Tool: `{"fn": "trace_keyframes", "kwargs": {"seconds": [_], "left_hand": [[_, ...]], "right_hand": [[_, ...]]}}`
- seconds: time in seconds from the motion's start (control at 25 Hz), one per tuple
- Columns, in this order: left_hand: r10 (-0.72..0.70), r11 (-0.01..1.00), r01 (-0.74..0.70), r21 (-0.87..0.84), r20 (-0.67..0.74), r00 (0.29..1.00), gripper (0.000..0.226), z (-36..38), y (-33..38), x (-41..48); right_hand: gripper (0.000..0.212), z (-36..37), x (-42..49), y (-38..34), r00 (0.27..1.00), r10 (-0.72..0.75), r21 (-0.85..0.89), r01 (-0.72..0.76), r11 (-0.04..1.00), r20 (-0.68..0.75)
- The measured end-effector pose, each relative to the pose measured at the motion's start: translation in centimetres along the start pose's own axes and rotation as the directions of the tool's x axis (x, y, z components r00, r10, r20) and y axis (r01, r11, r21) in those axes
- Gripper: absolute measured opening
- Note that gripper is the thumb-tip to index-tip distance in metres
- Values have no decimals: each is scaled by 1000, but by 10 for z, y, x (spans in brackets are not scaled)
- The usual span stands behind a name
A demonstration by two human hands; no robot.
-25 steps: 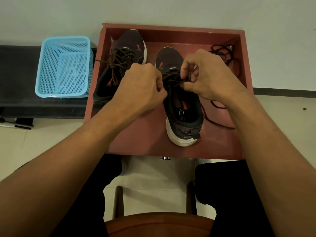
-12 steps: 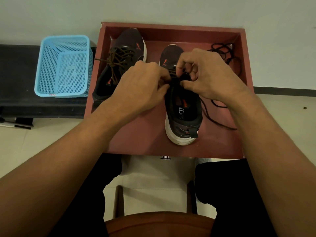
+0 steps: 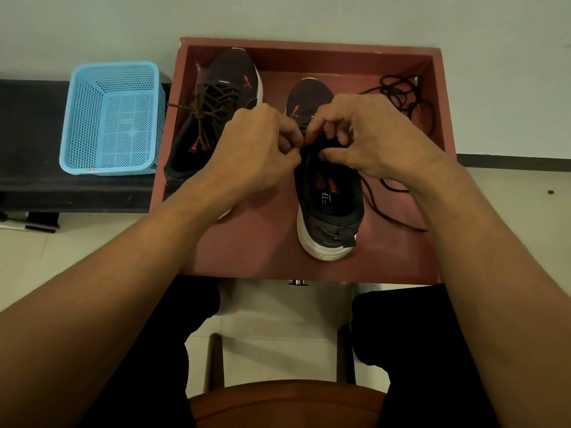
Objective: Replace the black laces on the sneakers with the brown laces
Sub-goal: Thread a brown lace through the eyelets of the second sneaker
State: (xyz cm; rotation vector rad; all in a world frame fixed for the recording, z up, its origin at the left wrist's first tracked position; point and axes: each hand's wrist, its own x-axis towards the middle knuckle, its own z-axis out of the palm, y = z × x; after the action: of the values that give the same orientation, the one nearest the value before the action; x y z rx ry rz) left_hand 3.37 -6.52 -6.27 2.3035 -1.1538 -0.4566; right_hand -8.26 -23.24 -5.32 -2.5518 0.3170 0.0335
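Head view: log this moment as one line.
left hand: pinching brown lace at eyelets of right sneaker | right hand: pinching there too | left sneaker: brown-laced | black laces: loose in far right corner of tray

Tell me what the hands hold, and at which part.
Left hand and right hand pinch the lacing of the nearer sneaker; which part of it is hidden.

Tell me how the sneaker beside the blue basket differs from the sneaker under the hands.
The sneaker beside the basket is laced and tied in brown; the lacing of the sneaker under the hands is hidden. The first lies untouched, angled; the second points straight away, with left hand and right hand at its eyelets. Both are dark, white-soled, in the red tray.
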Motion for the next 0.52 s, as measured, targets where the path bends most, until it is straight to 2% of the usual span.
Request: {"fn": "trace_keyframes", "kwargs": {"seconds": [0.28, 0.4, 0.52], "left_hand": [[-12, 1000, 8, 25, 144, 990, 33, -10, -6, 0], [16, 999, -20, 37, 108, 994, 28, -8, -4, -1], [63, 998, -64, 25, 48, 997, 15, -3, -1, -1]], "right_hand": [[28, -1, -1, -2, 1000, 20, -3, -20, 1000, 9], [24, -3, -2, -3, 1000, 18, 10, -18, 1000, 8], [17, -11, -8, -6, 999, 16, 113, -12, 993, -38]]}}
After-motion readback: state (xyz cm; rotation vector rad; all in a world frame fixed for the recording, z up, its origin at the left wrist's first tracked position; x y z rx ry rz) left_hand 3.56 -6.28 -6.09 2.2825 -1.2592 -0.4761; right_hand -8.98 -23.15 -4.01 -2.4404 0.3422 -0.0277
